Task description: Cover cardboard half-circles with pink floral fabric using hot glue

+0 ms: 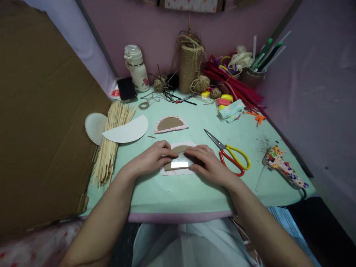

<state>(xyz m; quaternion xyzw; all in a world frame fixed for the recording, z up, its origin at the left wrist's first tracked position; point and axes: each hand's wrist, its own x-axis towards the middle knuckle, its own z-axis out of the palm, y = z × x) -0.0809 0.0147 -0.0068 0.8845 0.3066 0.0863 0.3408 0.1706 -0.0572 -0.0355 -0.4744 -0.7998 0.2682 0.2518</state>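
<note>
My left hand [151,157] and my right hand [207,163] both lie on a brown cardboard half-circle [179,149] that rests on a pale pink-edged fabric piece [176,171] near the table's front. The fingers of both hands are bent and press down on the cardboard and a shiny strip [180,164] along its straight edge. A second, finished half-circle [170,124] with cardboard on patterned fabric lies just behind.
Red and yellow scissors [232,155] lie right of my hands, a patterned glue gun [280,167] further right. Wooden skewers [111,141], white paper plate pieces [126,130] and a large cardboard sheet [41,129] are left. Twine rolls, a bottle [137,68] and pipe cleaners [236,87] line the back.
</note>
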